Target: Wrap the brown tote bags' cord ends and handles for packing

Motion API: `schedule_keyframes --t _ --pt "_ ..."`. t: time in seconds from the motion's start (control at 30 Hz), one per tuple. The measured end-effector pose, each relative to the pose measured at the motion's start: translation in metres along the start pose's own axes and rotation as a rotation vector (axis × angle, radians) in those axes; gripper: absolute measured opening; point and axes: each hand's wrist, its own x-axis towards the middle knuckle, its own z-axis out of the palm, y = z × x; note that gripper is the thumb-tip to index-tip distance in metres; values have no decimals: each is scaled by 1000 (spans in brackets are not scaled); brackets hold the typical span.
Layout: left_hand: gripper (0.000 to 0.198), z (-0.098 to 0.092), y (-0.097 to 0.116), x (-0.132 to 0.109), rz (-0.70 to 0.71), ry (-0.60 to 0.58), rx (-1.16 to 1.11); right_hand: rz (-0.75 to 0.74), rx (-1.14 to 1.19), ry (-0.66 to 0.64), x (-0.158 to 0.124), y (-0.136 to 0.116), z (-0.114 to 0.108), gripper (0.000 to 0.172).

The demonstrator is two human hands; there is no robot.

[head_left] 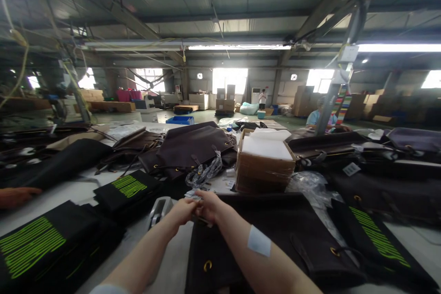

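My left hand and my right hand meet over the left edge of a dark brown bag, which lies flat with brass eyelets and a drawcord. Both hands are closed, fingers pinched together. What sits between them is small and mostly hidden. Just past my fingertips is some crumpled clear plastic. A grey tape dispenser stands close to my left wrist. Behind my hands lies a bundle of plastic-wrapped cords, against another dark brown bag.
An open cardboard box of white sheets stands beyond the bag. Folded black cloth bags with green lettering lie left, another right. Another person's hand reaches in at the left edge. More dark bags are piled right.
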Motion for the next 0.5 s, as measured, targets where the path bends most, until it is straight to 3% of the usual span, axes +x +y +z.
schedule_keyframes --t 0.23,0.37,0.5 --pt "39 -4 -16 -37 70 33 30 20 116 144 27 -2 -5 24" --pt "46 -13 -20 -61 0 78 -41 55 103 140 32 1 -3 32" --pt "46 -18 -29 -81 -10 106 -32 30 114 92 23 14 7 27"
